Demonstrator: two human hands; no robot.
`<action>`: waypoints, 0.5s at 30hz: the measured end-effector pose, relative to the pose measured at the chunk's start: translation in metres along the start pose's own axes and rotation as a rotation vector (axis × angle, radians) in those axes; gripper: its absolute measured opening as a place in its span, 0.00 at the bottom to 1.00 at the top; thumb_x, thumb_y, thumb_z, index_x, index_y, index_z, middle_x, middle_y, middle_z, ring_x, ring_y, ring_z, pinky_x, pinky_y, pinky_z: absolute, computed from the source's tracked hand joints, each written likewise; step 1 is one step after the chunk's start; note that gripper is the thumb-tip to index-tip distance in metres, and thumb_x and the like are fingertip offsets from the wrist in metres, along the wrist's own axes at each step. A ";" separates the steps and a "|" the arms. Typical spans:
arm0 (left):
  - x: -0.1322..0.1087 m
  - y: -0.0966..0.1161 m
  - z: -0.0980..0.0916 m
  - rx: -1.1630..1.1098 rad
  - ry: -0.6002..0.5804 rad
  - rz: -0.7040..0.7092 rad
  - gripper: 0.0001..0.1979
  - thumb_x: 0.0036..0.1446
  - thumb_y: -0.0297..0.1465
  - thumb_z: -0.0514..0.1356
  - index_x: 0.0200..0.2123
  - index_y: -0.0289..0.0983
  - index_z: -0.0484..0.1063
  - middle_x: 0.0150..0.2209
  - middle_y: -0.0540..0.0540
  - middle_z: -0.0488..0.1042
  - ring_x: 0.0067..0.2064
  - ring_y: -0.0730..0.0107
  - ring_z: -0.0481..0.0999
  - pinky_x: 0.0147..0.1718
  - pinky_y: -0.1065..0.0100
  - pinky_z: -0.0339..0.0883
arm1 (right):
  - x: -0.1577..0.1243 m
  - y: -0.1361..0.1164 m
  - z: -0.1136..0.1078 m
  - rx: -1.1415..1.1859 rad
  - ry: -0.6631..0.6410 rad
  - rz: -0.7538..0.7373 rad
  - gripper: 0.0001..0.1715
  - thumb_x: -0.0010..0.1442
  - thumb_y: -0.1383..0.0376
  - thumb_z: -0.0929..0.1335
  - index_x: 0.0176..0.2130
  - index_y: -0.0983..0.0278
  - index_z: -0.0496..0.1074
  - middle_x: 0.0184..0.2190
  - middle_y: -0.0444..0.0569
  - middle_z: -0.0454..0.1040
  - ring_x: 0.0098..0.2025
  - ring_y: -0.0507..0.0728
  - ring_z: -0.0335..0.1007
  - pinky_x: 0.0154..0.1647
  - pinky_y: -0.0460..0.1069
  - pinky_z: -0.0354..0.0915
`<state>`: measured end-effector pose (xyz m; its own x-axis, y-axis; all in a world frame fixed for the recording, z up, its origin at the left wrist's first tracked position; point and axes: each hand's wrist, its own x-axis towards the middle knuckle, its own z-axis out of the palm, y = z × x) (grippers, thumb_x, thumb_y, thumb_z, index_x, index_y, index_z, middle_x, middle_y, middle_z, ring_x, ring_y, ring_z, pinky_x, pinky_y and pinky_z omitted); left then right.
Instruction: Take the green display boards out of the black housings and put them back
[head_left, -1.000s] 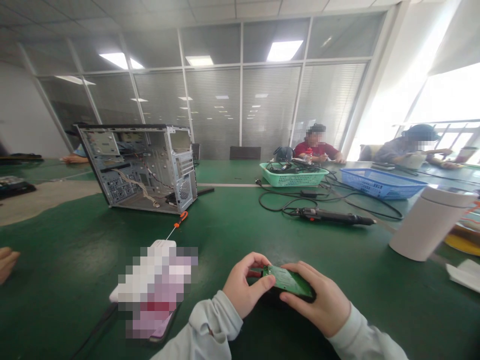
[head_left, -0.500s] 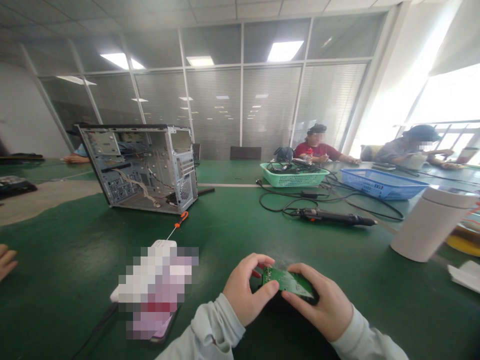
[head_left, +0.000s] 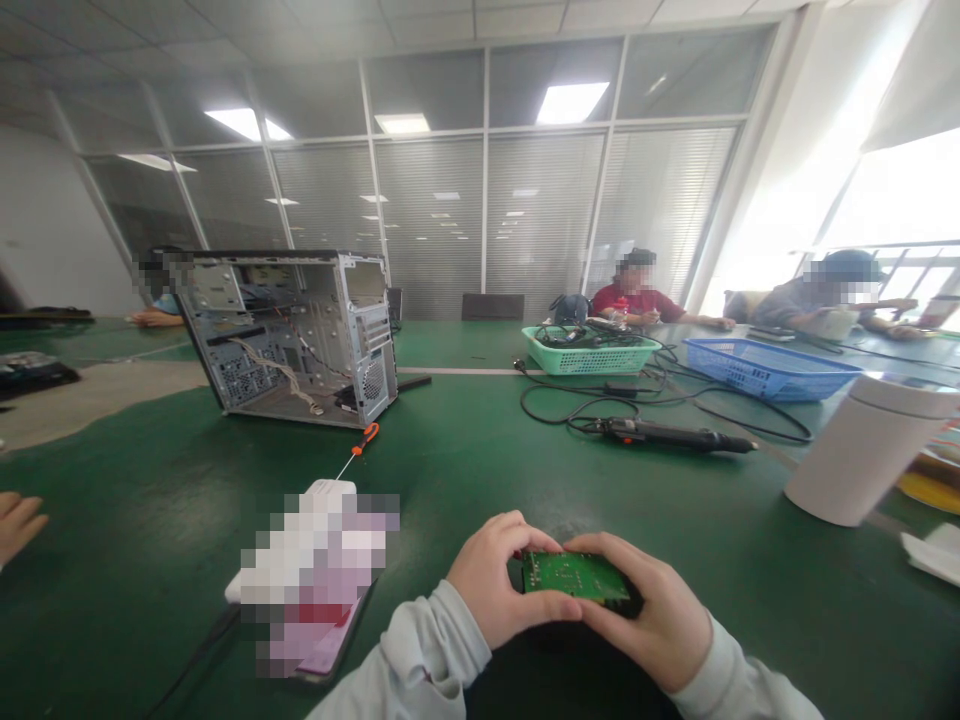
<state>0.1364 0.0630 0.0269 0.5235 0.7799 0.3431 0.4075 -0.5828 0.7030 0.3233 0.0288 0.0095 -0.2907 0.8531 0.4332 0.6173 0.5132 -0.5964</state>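
Observation:
My left hand (head_left: 501, 580) and my right hand (head_left: 643, 612) both grip a small green circuit board (head_left: 575, 576) from its sides, just above the green table mat (head_left: 150, 560). A dark body shows under the board, perhaps a drive, but I cannot tell what it is. A phone (head_left: 322, 655) with a blurred-out pink and white object over it lies left of my left sleeve. An orange-handled screwdriver (head_left: 364, 439) lies farther ahead, beyond both hands.
An open computer case (head_left: 292, 337) stands ahead on the table, with wires inside. To the right lie a black electric screwdriver (head_left: 660, 434) with cables, a green basket (head_left: 589, 354), a blue basket (head_left: 771, 369) and a white cylindrical container (head_left: 862, 447). Several co-workers sit beyond, and another person's hand (head_left: 15, 522) shows at far left.
The circuit board has turned flatter, now showing its face toward me, and both hands have rotated with it. The view has shifted slightly.

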 end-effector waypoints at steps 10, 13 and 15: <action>0.001 0.005 -0.005 0.106 -0.132 -0.032 0.26 0.39 0.50 0.61 0.37 0.38 0.74 0.28 0.51 0.63 0.32 0.68 0.67 0.31 0.70 0.59 | 0.000 -0.001 -0.002 -0.004 -0.021 0.009 0.18 0.52 0.59 0.66 0.42 0.64 0.67 0.38 0.50 0.70 0.38 0.57 0.67 0.40 0.49 0.64; 0.000 0.004 -0.003 0.071 -0.114 -0.041 0.25 0.41 0.50 0.60 0.36 0.37 0.73 0.27 0.51 0.62 0.31 0.70 0.66 0.30 0.71 0.58 | 0.000 0.001 -0.003 0.029 -0.028 0.018 0.21 0.53 0.55 0.66 0.44 0.64 0.66 0.38 0.50 0.69 0.37 0.57 0.67 0.38 0.48 0.64; 0.000 0.002 -0.001 0.038 -0.098 -0.051 0.24 0.42 0.50 0.59 0.36 0.36 0.73 0.27 0.52 0.62 0.30 0.71 0.66 0.28 0.71 0.57 | 0.000 0.003 -0.002 0.068 -0.053 0.037 0.25 0.55 0.51 0.65 0.47 0.64 0.63 0.36 0.50 0.69 0.36 0.57 0.67 0.37 0.48 0.63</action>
<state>0.1364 0.0620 0.0287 0.5713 0.7838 0.2435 0.4628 -0.5526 0.6931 0.3263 0.0302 0.0095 -0.3081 0.8745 0.3745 0.5778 0.4847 -0.6566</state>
